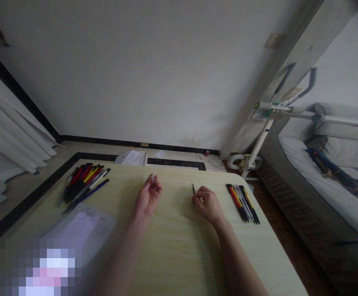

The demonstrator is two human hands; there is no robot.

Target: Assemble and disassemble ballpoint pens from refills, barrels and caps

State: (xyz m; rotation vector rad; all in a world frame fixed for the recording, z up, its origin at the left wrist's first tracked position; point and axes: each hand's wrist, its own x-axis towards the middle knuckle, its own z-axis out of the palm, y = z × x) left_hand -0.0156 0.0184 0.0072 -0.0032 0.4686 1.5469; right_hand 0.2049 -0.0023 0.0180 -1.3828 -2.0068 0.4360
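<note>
My left hand (148, 196) is raised over the middle of the table, palm up and fingers curled. Between its thumb and forefinger is a small whitish, see-through piece (153, 179), too small to name surely. To the right, my right hand (208, 204) is closed around a thin dark pen (193, 188), whose upper end sticks out past the fingers. Beyond my right hand lies a row of several pens (243, 203), red, yellow, clear and black. A loose pile of mixed pens (84, 181) lies at the table's far left, with a blue pen (95, 190) along its near side.
A clear plastic sleeve (101, 220) lies at the left of the pale wooden table (172, 246); a blurred bright patch covers the lower left corner. Past the far edge is a white box (132, 158) on the floor. Exercise equipment (262, 142) and a sofa (336, 164) stand right.
</note>
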